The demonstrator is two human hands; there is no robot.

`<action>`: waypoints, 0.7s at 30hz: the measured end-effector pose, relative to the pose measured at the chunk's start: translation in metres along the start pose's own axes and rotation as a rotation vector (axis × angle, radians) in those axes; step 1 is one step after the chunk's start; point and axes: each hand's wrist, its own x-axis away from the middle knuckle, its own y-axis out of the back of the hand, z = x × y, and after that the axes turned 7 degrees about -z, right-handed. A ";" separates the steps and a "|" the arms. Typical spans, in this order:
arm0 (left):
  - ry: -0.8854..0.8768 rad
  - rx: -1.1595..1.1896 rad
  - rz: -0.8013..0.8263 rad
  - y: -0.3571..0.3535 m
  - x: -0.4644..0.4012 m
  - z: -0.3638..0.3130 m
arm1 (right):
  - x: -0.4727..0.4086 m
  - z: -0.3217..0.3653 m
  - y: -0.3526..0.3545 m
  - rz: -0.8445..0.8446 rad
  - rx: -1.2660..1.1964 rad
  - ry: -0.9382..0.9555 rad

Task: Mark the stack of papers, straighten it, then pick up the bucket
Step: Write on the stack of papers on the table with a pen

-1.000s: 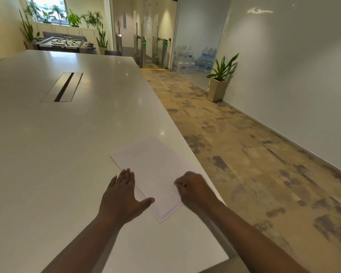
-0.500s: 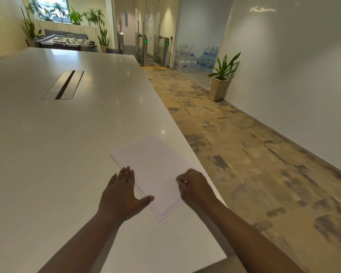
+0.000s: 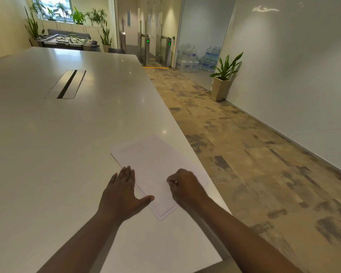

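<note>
Papers (image 3: 156, 170) lie in a loose stack near the right edge of the long white table (image 3: 47, 154), sheets slightly offset at the near corner. Left hand (image 3: 122, 196) presses flat on their left edge, fingers straight, thumb spread. Right hand (image 3: 185, 186) rests curled on the stack, pinching something small, too hidden to identify. Farther off, a potted plant (image 3: 223, 75) stands by the wall.

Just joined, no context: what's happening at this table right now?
A person is working on a stack of papers near the right edge of a long white table. The left hand lies flat, fingers straight, pressing the stack's left edge. The right hand is curled on the sheets, apparently pinching a small marking tool, though it is too small to identify. The sheets are slightly fanned at the near corner, so not yet straightened. No bucket is in view.
</note>
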 end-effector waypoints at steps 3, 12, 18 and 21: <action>-0.001 -0.003 0.002 0.001 -0.001 0.000 | 0.009 0.006 -0.004 0.088 -0.043 0.070; 0.000 -0.005 -0.011 0.001 0.000 -0.001 | 0.006 0.000 -0.004 0.089 -0.043 0.082; 0.000 -0.002 -0.007 0.001 0.000 -0.001 | -0.024 -0.042 0.009 -0.078 0.089 -0.131; -0.001 0.000 -0.015 0.001 0.000 -0.002 | -0.012 -0.018 0.001 -0.002 0.042 0.022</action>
